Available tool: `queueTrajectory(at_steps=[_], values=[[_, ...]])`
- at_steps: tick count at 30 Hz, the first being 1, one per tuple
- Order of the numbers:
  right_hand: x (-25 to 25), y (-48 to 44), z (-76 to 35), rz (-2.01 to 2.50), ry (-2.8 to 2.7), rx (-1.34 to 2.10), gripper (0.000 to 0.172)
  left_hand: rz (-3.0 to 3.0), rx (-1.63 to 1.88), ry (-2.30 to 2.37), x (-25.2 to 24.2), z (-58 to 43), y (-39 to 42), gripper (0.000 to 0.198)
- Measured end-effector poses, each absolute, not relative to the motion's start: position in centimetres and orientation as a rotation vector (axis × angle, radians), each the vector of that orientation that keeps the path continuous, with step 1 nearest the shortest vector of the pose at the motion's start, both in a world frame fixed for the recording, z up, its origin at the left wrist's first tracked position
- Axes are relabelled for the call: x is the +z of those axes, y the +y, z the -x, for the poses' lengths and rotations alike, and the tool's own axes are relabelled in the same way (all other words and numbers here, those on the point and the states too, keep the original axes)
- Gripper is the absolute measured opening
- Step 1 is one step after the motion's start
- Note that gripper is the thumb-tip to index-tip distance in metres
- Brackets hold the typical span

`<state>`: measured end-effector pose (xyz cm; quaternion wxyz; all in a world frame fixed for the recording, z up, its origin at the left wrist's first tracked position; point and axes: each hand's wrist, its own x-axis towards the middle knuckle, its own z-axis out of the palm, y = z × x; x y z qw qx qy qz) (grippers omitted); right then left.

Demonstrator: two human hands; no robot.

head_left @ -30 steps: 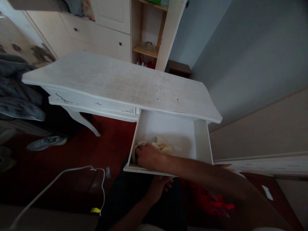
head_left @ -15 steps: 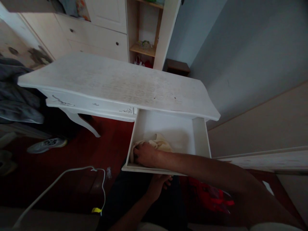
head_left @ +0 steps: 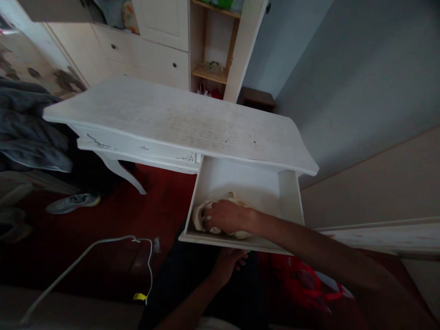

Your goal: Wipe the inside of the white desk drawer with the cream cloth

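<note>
A drawer (head_left: 240,174) is pulled out from the right side of a white desk (head_left: 165,107). Inside it, near the front left corner, my right hand (head_left: 227,216) is closed on a bunched cream cloth (head_left: 198,217). Part of the cloth bulges out beyond the fingers on the left and behind the hand. Just below the drawer's front edge is my left hand (head_left: 228,263), with its fingers loosely bent and a little apart and nothing seen in them. The drawer front hides its upper part, so I cannot tell whether it touches the drawer.
Behind the desk stands a white cabinet (head_left: 154,57) with open shelves. A grey wall (head_left: 360,78) rises on the right. On the red floor lie a shoe (head_left: 73,203), a white cable (head_left: 85,252) and a red bag (head_left: 305,284). Grey clothing (head_left: 30,123) hangs at the left.
My right hand has moved slightly to the right and back inside the drawer, and the cloth has bunched up under it. My left hand stays below the drawer front. The view has shifted slightly.
</note>
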<state>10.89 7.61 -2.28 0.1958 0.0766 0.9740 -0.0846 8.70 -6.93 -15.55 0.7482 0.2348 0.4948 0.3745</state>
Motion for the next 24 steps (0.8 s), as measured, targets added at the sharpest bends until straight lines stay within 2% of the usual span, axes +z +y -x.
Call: queueTrajectory(at_steps=[6, 10, 15, 17, 20, 24], values=[[-0.4, 9.5, -14.0, -0.539, 2.666, -0.456, 0.037, -0.533, 0.811, 1.061, -15.5, -8.6, -6.9, 0.047], [-0.4, 9.8, -14.5, -0.722, 2.585, -0.518, 0.061, -0.507, 0.808, 1.059, -15.4, -8.5, -6.9, 0.05], [-1.2, 10.1, -14.5, -0.774, 2.559, -0.656, 0.097, -0.521, 0.81, 1.069, -15.4, -8.6, -6.9, 0.049], [-1.7, 10.6, -14.8, -0.786, 2.552, -0.754, 0.107, -0.518, 0.821, 1.072, -15.7, -8.6, -6.9, 0.048], [-2.4, 11.4, -15.6, -0.759, 2.577, -0.997, 0.105, -0.527, 0.825, 1.072, -16.0, -8.7, -7.0, 0.047], [-2.0, 12.3, -16.8, -0.61, 2.652, -1.368, 0.088, -0.55, 0.81, 1.082, -16.1, -8.7, -7.0, 0.049]])
